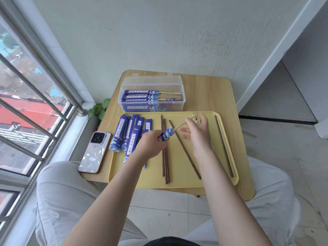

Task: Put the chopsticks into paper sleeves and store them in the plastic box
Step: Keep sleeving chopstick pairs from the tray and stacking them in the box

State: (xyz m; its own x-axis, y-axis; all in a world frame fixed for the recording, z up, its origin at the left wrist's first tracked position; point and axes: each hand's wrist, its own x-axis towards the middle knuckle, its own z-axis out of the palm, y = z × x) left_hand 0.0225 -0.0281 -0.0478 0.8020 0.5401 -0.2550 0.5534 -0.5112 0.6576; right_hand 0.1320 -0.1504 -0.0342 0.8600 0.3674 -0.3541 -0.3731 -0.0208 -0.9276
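The left hand [153, 145] grips a blue paper sleeve [166, 134] with a pale chopstick pair [184, 122] sticking out of its mouth, over the yellow tray [182, 181]. The right hand [197, 132] hovers just beside it, fingers spread and holding nothing. Loose sleeves [124, 134] printed with red Chinese characters, too small to read surely, lie at the tray's left; dark chopsticks [165, 157] lie in the middle. Filled sleeves rest in the clear plastic box [152, 96] on the wooden surface [205, 93]. A phone [95, 153] lies left of the tray.

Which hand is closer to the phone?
Left. The left hand holds a sleeve over the tray, just right of the phone; the right hand is farther right.
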